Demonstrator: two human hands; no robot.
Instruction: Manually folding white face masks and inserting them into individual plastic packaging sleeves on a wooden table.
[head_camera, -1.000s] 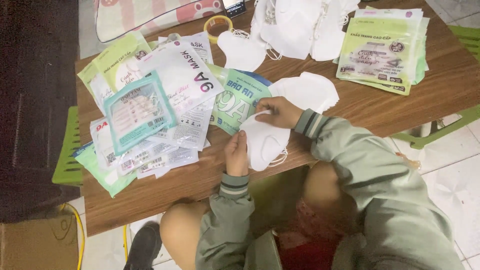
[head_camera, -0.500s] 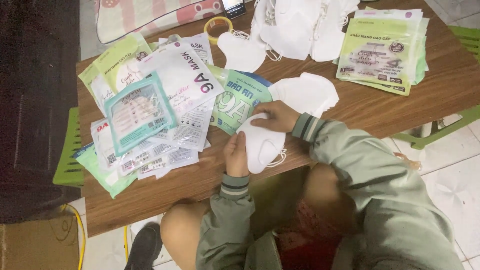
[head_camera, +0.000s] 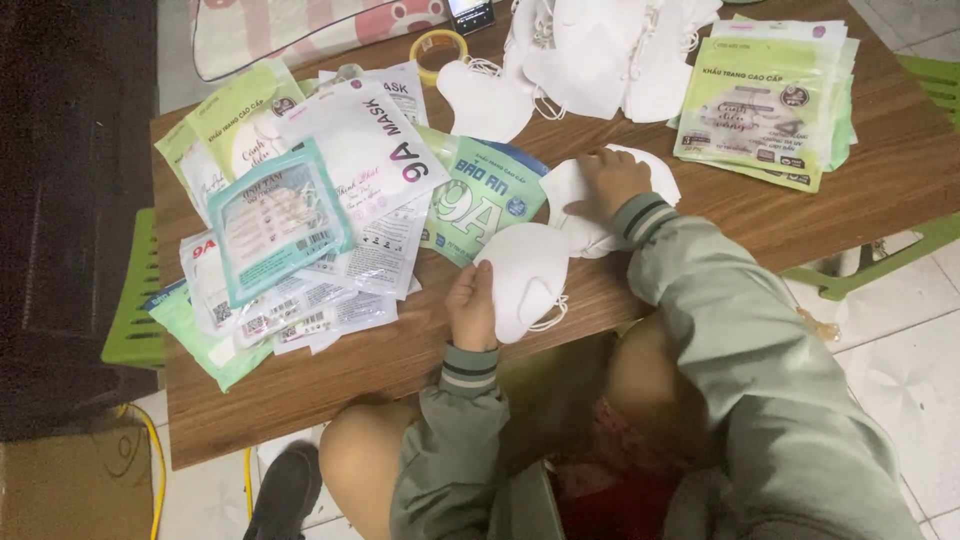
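Now left hand (head_camera: 470, 305) grips mask (head_camera: 522, 280) near table edge (head_camera: 330, 405); right hand (head_camera: 612, 180) on mask stack (head_camera: 590, 205)

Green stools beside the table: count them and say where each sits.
2, both partly hidden by the wooden table. One green stool stands at the table's left edge, the other green stool at its right edge.

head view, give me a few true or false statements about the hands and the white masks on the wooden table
1. The left hand holds a white folded face mask. True.
2. The right hand is lifted clear of everything. False: it rests on a small pile of white masks on the brown wooden table.
3. A yellow tape roll lies at the table's far edge. True.
4. The teal-framed packet lies alone under the right hand. False: it tops the packet heap beside the left hand.
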